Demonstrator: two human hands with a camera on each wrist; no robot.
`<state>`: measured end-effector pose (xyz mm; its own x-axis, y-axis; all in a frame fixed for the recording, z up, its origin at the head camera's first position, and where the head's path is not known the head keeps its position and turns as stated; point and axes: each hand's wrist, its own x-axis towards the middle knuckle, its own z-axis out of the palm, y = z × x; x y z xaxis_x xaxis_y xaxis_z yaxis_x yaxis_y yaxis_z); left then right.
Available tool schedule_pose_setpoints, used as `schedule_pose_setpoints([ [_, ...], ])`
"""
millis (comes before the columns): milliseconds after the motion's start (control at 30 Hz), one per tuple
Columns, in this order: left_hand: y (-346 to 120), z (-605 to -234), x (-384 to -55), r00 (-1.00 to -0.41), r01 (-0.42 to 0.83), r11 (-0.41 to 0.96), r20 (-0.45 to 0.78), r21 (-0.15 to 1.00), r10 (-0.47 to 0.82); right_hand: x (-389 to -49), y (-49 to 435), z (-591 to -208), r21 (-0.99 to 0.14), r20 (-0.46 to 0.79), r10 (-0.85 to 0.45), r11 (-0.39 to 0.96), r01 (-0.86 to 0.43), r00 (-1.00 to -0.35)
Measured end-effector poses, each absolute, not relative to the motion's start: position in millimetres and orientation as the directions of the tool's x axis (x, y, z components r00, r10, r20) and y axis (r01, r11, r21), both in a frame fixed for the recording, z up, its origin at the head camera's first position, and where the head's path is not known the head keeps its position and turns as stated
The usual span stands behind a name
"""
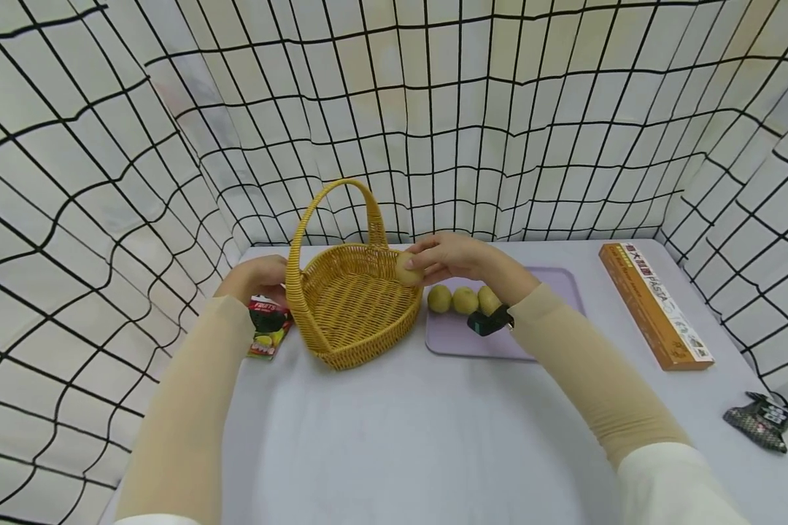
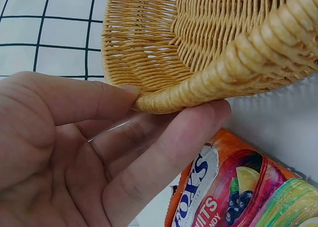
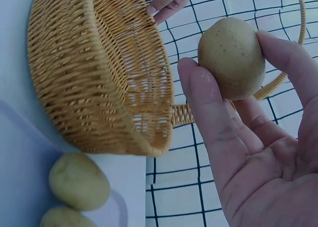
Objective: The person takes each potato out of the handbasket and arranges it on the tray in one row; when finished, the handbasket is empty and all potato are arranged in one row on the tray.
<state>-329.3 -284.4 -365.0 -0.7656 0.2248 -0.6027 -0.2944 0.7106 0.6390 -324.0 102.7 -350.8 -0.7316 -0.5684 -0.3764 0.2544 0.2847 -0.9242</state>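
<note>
- Right hand (image 1: 449, 257) fingers clamped on one potato (image 1: 408, 269) above empty basket (image 1: 354, 306).
- Left hand (image 1: 257, 278) pinching basket rim.
- Three potatoes (image 1: 464, 300) left on tray (image 1: 551, 281).

A staged recording booth rather than a home: white sheets with a black grid (image 1: 433, 109) hang from nine to three o'clock around a cloth-covered table (image 1: 400, 437)

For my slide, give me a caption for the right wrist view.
Right hand holds a potato above the basket.
</note>
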Motion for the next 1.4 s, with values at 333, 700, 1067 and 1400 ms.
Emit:
schedule_pose_setpoints([
  [333,-281.3,-362.6,-333.6,-0.765,-0.291,0.719,-0.605,0.631,0.222,-307.0,159.3,-361.5,-0.916,-0.391,-0.5,0.294,0.273,-0.773],
  [700,-278.9,-364.4,-336.0,-0.765,-0.311,0.722,-0.614,0.618,0.195,-288.1,219.4,-371.2,-0.892,-0.389,-0.425,0.397,0.218,-0.818],
  [1067,-284.0,-367.2,-334.2,-0.761,-0.301,0.718,-0.612,0.628,0.216,-276.6,271.4,-387.1,-0.852,-0.42,-0.349,0.47,0.231,-0.838],
  [1400,-286.9,-370.2,-334.2,-0.766,-0.321,0.704,-0.611,0.634,0.2,-279.1,297.3,-403.5,-0.801,-0.445,-0.27,0.547,0.244,-0.854],
])
